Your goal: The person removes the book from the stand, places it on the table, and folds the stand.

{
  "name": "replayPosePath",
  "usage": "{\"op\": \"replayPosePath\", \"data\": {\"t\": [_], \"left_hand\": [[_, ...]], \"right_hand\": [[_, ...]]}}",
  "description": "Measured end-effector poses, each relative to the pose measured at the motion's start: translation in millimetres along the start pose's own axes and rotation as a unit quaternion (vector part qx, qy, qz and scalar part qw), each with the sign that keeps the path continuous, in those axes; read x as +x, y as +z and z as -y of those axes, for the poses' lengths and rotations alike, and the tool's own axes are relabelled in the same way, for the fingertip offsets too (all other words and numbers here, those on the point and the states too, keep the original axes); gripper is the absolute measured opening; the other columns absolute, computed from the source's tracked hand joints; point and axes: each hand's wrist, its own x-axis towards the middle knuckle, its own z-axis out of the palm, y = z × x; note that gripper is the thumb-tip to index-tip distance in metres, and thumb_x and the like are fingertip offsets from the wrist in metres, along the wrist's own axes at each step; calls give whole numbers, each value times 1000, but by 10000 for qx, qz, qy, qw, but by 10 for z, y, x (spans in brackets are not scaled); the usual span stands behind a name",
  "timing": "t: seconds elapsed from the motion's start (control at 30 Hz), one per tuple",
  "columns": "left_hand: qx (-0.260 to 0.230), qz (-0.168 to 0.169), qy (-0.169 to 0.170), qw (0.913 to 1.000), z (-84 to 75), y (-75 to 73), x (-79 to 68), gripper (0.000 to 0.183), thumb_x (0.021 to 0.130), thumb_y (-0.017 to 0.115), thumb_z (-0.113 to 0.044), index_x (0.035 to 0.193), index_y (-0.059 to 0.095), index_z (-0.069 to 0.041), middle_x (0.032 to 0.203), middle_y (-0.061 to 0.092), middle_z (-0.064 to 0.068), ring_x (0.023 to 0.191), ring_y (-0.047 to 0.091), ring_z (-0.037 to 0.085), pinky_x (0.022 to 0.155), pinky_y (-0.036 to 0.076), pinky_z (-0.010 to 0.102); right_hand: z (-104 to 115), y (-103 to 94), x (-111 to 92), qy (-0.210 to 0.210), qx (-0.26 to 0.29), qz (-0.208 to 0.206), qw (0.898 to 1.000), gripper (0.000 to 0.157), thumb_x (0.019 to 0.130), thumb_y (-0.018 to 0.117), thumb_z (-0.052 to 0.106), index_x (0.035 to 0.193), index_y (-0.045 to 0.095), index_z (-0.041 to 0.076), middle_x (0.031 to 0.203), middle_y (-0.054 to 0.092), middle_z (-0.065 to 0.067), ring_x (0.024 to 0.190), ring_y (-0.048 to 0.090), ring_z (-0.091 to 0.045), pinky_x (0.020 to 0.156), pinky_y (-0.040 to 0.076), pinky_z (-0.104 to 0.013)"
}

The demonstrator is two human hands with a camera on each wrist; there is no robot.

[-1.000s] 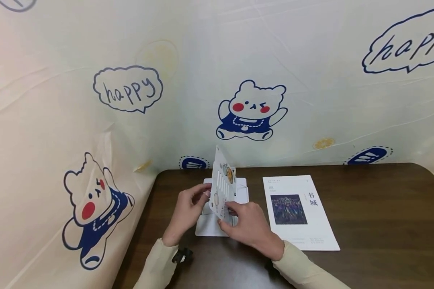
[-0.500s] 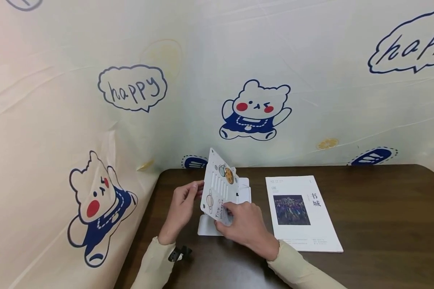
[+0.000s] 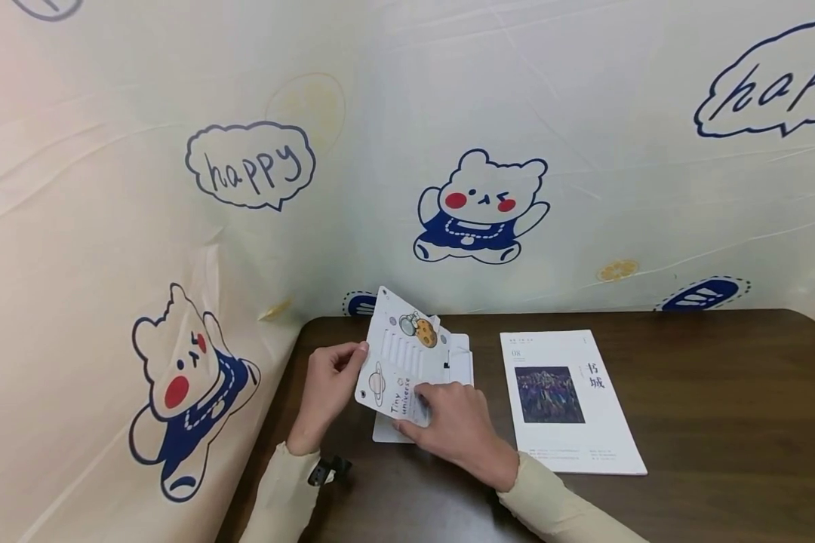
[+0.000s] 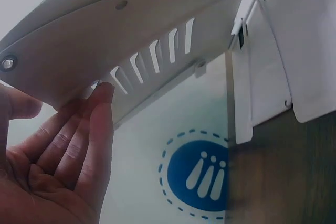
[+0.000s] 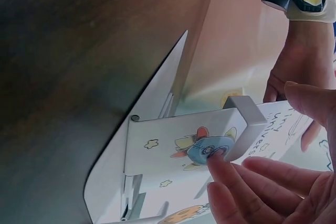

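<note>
A white folding stand, seemingly a book stand [image 3: 395, 353], has a slotted panel with space cartoons and the words "Tiny universe". The panel leans leftward above its white base plate [image 3: 389, 431]. My left hand [image 3: 327, 385] holds the panel's left edge. In the left wrist view, its fingers [image 4: 100, 124] lie against the plain back near the slots, the thumb at the edge. My right hand [image 3: 458, 424] grips the panel's near side. In the right wrist view, its fingertips [image 5: 218, 163] touch a bent flap [image 5: 157, 156] with a coloured drawing, the thumb above.
A white magazine [image 3: 611, 415] with a dark picture lies flat on the brown table [image 3: 720, 407], right of the stand. Printed cloth [image 3: 360, 98] hangs behind and to the left. A black device [image 3: 327, 470] is strapped to the left wrist.
The panel has swung from nearly upright down to the left, so its printed face shows more. The left hand has moved left with its edge; the right hand has shifted slightly left.
</note>
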Motion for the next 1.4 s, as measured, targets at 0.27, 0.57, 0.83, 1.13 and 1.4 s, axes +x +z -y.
{"op": "replayPosePath", "data": {"t": [0.27, 0.57, 0.83, 1.13, 1.4], "left_hand": [[548, -132, -78, 9984, 53, -72, 39, 19, 99, 68, -14, 94, 82, -2, 77, 77, 14, 59, 63, 6, 56, 48, 21], [1571, -106, -393, 9867, 153, -165, 98, 17, 93, 68, -11, 86, 81, -2, 72, 73, 9, 60, 56, 13, 58, 42, 24], [1890, 186, -758, 9789, 306, -227, 125, 22, 94, 64, -15, 83, 79, -3, 71, 71, 7, 61, 55, 15, 58, 40, 27], [2082, 900, -1176, 9668, 413, -318, 155, 21, 95, 68, -17, 88, 80, -2, 63, 60, 2, 60, 52, 16, 55, 38, 28], [2037, 1307, -1822, 9530, 548, -327, 138, 21, 96, 68, -17, 101, 79, 1, 78, 71, 8, 68, 59, 17, 60, 45, 28]], "right_hand": [[-13, 36, -14, -91, 113, 59, 9999, 40, 75, 85, 60, 84, 72, 23, 68, 66, 11, 54, 47, -3, 45, 29, -22], [-34, 66, -10, -95, 265, 441, 9986, 49, 71, 90, 59, 98, 78, 20, 79, 73, 8, 60, 52, -2, 49, 34, -21], [-61, 110, -5, -212, 514, 687, 9961, 49, 70, 92, 54, 99, 78, 18, 78, 72, 8, 61, 50, -1, 51, 36, -21], [-113, 153, -8, -433, 381, 792, 9952, 55, 68, 95, 46, 110, 79, 14, 91, 79, 3, 72, 61, -7, 60, 46, -25], [-103, 152, -2, -549, 231, 1124, 9919, 51, 70, 94, 43, 109, 79, 14, 86, 76, 4, 67, 51, -6, 57, 40, -24]]}}
